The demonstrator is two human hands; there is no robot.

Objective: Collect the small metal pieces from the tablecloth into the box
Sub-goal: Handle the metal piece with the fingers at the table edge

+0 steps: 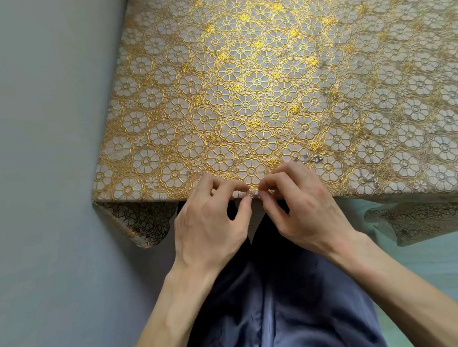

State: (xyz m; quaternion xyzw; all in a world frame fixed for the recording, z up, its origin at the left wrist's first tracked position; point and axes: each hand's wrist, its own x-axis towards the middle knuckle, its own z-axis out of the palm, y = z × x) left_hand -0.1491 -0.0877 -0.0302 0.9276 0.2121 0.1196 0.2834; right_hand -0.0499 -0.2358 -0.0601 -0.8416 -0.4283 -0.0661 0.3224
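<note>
Gold flowers cover the cloth (242, 89), and the job looks far from done. The left hand (213, 224) and the right hand (303, 208) meet at the near edge of the cloth. Both have curled fingers. Their thumbs and first fingers pinch one tiny shiny piece (254, 195) between them. I cannot tell if it touches the cloth or is lifted.

More metal lies on the cloth. A little clump (309, 159) sits just past the right hand. A pair (370, 181) lies further right, near the edge. A few faint ones (353, 108) are higher up. So I think most of the picking up is left to do.

No box shows, so I cannot tell how much is in it. The shiny pattern makes small things hard to spot. The cloth is cut off at the top and right.
</note>
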